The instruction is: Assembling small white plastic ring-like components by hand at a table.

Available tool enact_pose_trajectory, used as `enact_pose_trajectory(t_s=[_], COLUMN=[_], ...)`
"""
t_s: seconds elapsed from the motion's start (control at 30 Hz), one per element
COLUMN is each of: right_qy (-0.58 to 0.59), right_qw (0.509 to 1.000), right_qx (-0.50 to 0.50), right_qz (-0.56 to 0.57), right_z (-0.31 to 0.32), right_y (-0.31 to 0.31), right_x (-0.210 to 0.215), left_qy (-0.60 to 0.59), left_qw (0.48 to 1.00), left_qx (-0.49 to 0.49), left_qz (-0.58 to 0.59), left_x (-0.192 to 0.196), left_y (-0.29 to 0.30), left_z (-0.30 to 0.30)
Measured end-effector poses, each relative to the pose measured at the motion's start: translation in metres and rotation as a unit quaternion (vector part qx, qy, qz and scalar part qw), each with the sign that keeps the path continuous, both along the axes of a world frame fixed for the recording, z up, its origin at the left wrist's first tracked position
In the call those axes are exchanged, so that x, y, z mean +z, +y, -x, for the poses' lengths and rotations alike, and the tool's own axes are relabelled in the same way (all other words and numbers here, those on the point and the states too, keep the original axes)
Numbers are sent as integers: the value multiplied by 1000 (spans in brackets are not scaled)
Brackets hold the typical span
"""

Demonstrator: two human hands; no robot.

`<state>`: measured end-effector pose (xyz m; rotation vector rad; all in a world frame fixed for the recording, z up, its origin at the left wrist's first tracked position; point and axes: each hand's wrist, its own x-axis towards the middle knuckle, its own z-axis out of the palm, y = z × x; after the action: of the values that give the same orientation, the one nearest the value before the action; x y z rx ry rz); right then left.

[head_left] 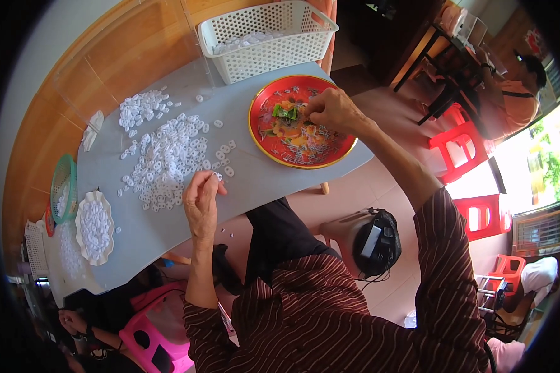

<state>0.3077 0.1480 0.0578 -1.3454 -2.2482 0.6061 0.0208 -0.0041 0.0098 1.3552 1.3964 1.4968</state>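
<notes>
My left hand (200,202) is at the table's near edge, thumb and fingers closed on a small white plastic piece (218,176). A few loose white oval pieces with holes (229,171) lie just beyond its fingertips. Farther back spreads a large pile of the same pieces (168,146). My right hand (337,113) reaches over a round red tray (261,140) with a gold rim, fingertips pinched together. Whatever they may hold is hidden. Many small thin grey metal pieces (314,148) are scattered in the tray, near a green patch (285,112).
A white perforated basket (274,59) of white pieces stands at the table's back. At left are a scalloped dish (107,230) and a green basket (73,186). A clear panel (137,56) rises behind. Other people sit nearby; red stools (457,149) stand right, a pink stool (162,329) lower left.
</notes>
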Motion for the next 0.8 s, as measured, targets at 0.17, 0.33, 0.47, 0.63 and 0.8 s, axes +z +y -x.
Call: enact_pose_trajectory(t_s=[0.17,0.33,0.47,0.63,0.8], right_qy=[19,-12,-27,-35,-65], right_qw=[999,999,999,998,997], right_qx=[22,32,21,26,9], right_qz=[37,-14,0,-45,-49], right_z=[-2,0,9,6,7], right_y=[3,-1,-7,-4,-1], right_x=[1,2,12,3,-2], left_qy=[5,7,16,11,8], left_qw=[1000,1000,1000,1000,1000], left_qx=[0,-1,4,-2,-5], left_qz=[0,-6,-3,0,-9], left_x=[1,1,3,0,-2], left_y=[-1,-1,-3,0,-2], left_z=[0,1,2,0,3])
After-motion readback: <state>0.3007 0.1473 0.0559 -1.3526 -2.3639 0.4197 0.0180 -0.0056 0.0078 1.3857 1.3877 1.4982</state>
